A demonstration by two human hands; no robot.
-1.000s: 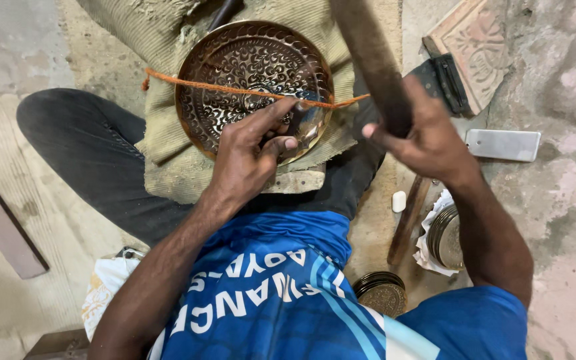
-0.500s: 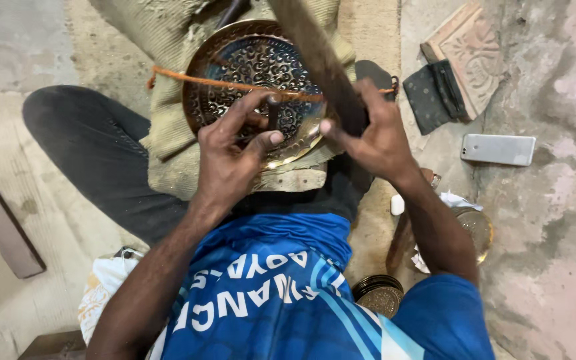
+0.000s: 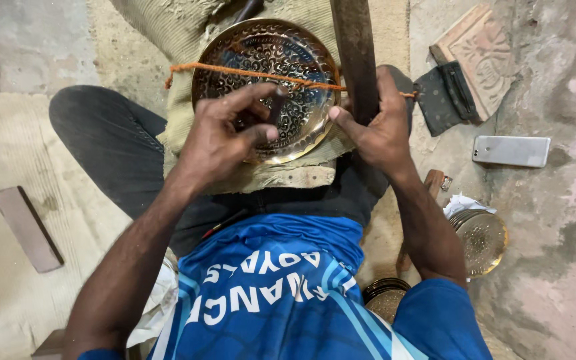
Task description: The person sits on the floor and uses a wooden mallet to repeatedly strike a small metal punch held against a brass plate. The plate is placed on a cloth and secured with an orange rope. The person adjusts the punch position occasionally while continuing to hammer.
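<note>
Head view: person seated, working in the lap.
Plate (image 3: 288, 60): round engraved brass, on burlap, orange cord across.
Left hand (image 3: 225, 137): fingers pinched on a small punch over the plate's near rim.
Right hand (image 3: 378, 127): closed around a dark wooden bar, beside the plate's right edge.

The left hand (image 3: 225, 137) pinches a short dark punch (image 3: 276, 107) between thumb and fingers, its tip set on the engraved brass plate (image 3: 265, 50); the plate lies on a burlap pad (image 3: 168, 27) over the person's lap, an orange cord (image 3: 235, 71) stretched across it; the right hand (image 3: 378, 127) grips a long dark wooden bar (image 3: 353, 47) just beside the plate's right rim; a silver phone (image 3: 511, 151) rests on the floor to the right, near a carved block (image 3: 478, 50); a smaller brass dish (image 3: 483, 241) sits by the right elbow.
</note>
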